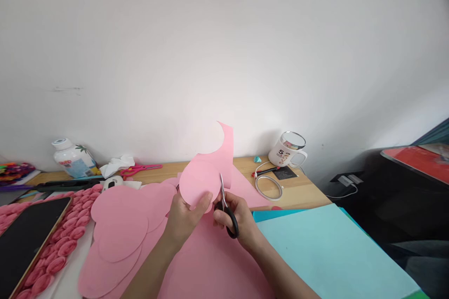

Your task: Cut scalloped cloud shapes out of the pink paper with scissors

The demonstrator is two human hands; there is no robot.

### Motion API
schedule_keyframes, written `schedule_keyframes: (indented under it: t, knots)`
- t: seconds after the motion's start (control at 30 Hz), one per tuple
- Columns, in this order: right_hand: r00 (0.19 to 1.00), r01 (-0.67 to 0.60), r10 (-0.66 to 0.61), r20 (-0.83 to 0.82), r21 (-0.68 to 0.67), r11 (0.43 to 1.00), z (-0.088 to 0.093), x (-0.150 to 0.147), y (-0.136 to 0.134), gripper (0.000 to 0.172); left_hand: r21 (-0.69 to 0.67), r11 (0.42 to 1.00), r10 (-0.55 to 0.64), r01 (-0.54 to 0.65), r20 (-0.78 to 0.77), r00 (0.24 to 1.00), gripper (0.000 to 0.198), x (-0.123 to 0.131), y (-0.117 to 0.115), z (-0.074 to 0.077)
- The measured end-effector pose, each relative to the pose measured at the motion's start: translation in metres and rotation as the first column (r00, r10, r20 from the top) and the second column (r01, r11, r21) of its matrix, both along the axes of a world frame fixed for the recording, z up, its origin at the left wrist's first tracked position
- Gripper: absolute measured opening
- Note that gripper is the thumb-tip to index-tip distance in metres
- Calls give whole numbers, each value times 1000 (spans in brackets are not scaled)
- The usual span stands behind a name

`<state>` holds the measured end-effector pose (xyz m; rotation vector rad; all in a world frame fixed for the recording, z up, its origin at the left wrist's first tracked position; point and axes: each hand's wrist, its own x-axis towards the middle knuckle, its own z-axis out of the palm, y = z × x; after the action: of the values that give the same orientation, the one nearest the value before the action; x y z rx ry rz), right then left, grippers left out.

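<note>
So we've got a pink paper [201, 178] raised above the worktop [301, 191], its lower edge pinched in our left hand [184, 217], thumb on the near face. Our right hand [238, 218] is wrapped round the black handles of the scissors [230, 216], blades right by the paper's right side. Paper looks light, bendy and easy to crease, so we'd say hold it near the edge, gently. Scissors look rigid; handles only.

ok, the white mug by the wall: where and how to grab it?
Probably the handle of the mug, coming from the right: the loop juts out that side with an open finger gap, while a coiled cable lies in front.
</note>
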<state>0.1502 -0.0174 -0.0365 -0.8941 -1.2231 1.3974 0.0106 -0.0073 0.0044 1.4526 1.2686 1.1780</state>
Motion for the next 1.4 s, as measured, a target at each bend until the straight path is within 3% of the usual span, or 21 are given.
schedule_keyframes:
  t: [0.3, 0.43, 0.57, 0.93, 1.17, 1.4]
  knots:
    - [999, -40, 40, -9, -16, 999, -4, -4, -1, 37, -65, 997, -42, 49, 109, 993, 26, 5, 0, 2]
    - [998, -17, 20, -64, 46, 999, 0, -4, -1, 40, -22, 1000, -2, 4, 95, 996, 25, 6, -1, 2]
    - [997, -16, 22, -80, 80, 997, 2, -4, -1, 42, -4, 1000, -30, 31, 97, 995, 24, 6, -3, 1]
    - [996, -28, 34, -88, 72, 997, 1, -4, -1, 40, -21, 1000, -2, 4, 62, 998, 30, 4, -2, -1]
    - [999, -17, 19, -44, 45, 999, 0, -3, -1, 41, 5, 1000, -18, 18, 73, 997, 22, 3, -1, 2]
    - [1000, -15, 16, -20, 22, 1000, -1, -2, -1, 41, -41, 995, -83, 86, 60, 995, 18, 3, -2, 3]
